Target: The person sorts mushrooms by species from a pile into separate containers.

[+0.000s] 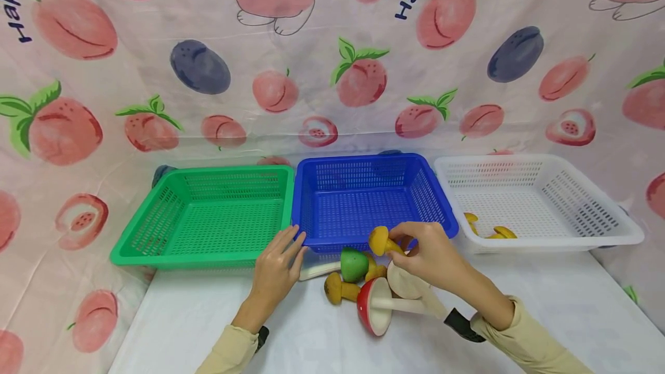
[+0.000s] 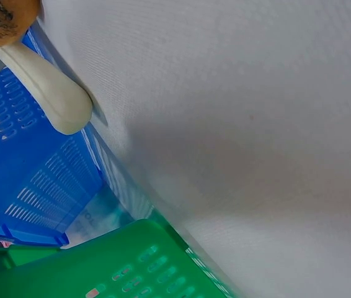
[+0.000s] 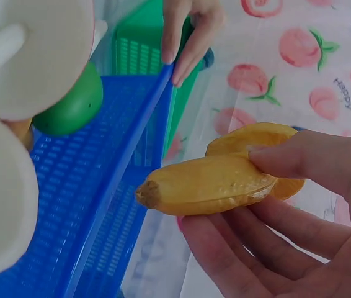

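Observation:
My right hand (image 1: 431,255) pinches a yellow toy mushroom (image 1: 380,241) between thumb and fingers, above the front edge of the blue basket (image 1: 452,228). In the right wrist view the mushroom (image 3: 209,183) lies sideways, its stem end pointing left. With fingers extended, my left hand (image 1: 275,273) touches the blue basket's front left corner, beside the green basket (image 1: 197,261). Between the hands lies a pile: a red-capped mushroom (image 1: 366,307), a green-capped one (image 1: 354,264), a brownish one (image 1: 334,289), another yellowish one partly hidden, and a pale-capped one (image 1: 405,281) behind my right wrist.
A white basket (image 1: 550,242) at the right holds yellow mushrooms (image 1: 502,233) at its front left. All three baskets stand in a row before a fruit-printed cloth (image 1: 291,126). A white stem (image 2: 57,102) lies near the blue basket. White cloth covers the table (image 1: 306,339).

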Motion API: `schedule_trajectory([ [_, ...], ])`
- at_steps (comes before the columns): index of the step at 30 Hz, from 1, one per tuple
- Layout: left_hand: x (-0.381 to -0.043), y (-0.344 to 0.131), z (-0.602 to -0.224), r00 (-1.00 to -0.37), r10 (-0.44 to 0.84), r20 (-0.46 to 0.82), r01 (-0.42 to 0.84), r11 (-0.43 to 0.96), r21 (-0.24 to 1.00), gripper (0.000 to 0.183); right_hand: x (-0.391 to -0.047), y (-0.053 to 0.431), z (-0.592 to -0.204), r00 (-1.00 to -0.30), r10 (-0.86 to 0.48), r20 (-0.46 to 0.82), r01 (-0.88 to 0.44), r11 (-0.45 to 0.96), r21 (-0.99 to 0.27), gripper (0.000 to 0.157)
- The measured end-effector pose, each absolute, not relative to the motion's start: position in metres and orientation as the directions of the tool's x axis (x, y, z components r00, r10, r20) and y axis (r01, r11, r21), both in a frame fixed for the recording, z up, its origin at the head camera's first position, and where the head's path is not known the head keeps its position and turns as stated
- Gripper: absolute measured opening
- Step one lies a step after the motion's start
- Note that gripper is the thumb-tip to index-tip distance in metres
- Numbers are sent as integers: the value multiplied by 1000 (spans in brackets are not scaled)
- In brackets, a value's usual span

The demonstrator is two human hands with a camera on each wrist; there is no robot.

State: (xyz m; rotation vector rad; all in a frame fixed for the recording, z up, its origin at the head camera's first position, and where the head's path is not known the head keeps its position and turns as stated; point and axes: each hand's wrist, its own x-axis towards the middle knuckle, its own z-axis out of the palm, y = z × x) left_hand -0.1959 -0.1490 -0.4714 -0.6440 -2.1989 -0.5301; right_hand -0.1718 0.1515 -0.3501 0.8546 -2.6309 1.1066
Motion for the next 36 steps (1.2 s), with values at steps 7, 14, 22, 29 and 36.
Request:
schedule_trajectory([
  [7,-196,-148,-472,-577,274,769,596,786,167,29,-174,165,-347,-838,-404,365,-544,583,-604,15],
  [14,-194,-148,-470,-582,275,765,599,781,175,28,-175,179,-341,-869,-360,339,-494,624,-605,15],
  [22,-195,-148,-471,-566,277,776,605,780,163,29,-179,198,-335,-884,-300,358,-463,661,-590,16],
  [29,-196,-148,-472,-567,275,776,605,779,166,30,-186,214,-333,-908,-254,332,-410,694,-592,19],
  [36,-195,-148,-471,-561,274,781,603,782,158,31,-193,228,-334,-918,-227,327,-383,725,-572,22],
])
